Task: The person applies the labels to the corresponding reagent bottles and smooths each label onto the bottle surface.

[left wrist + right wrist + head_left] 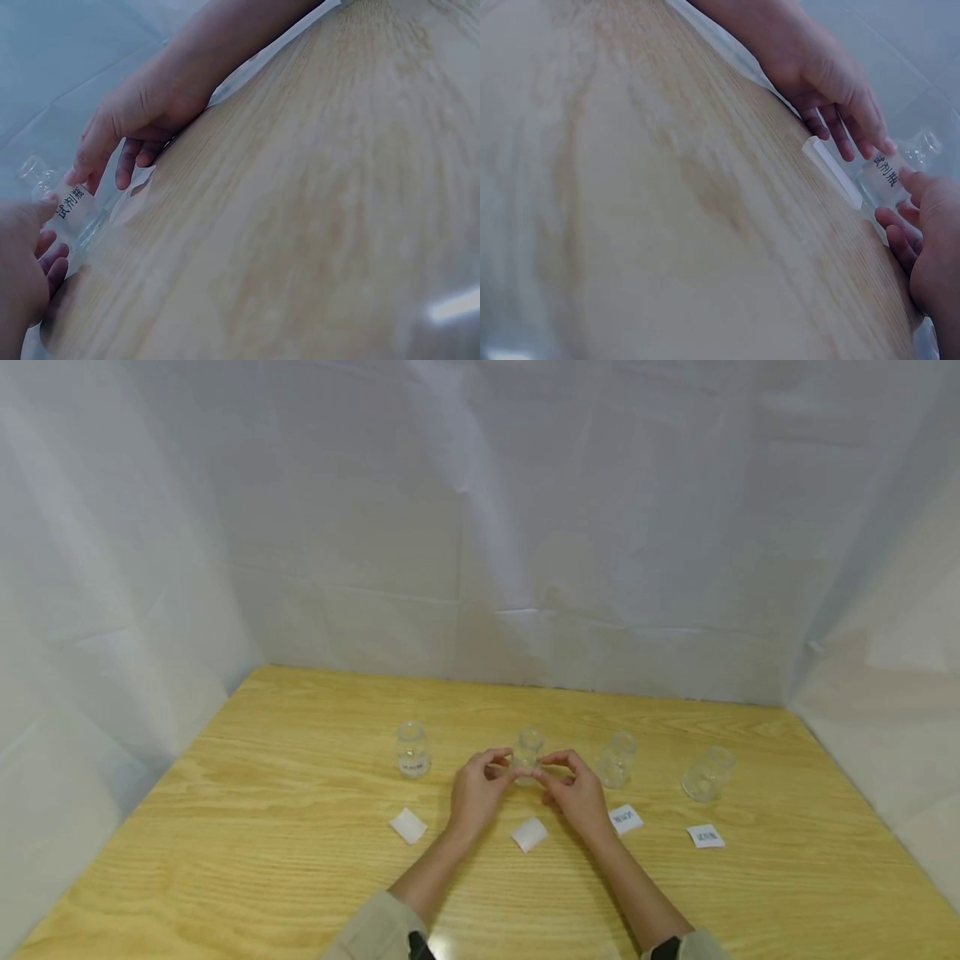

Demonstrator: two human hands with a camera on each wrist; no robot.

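A small clear glass bottle (529,743) stands upright on the table between both hands. Against its front lies a white label (71,204) with black printed characters, seen in both wrist views. From the left, my left hand (476,792) grips the bottle, thumb at the label's edge and index finger round the side. My right hand (579,795) mirrors it from the right, its thumb on the label's other end. A blank, slightly curled white paper piece (529,834) lies in front of the bottle, between the forearms.
To the left stands another glass bottle (413,752) with dark lettering low on it, a blank paper piece (408,826) before it. On the right are two more bottles (618,760) (708,774), with printed labels (626,819) (706,836) in front. White sheeting (360,527) encloses the wooden table (300,860).
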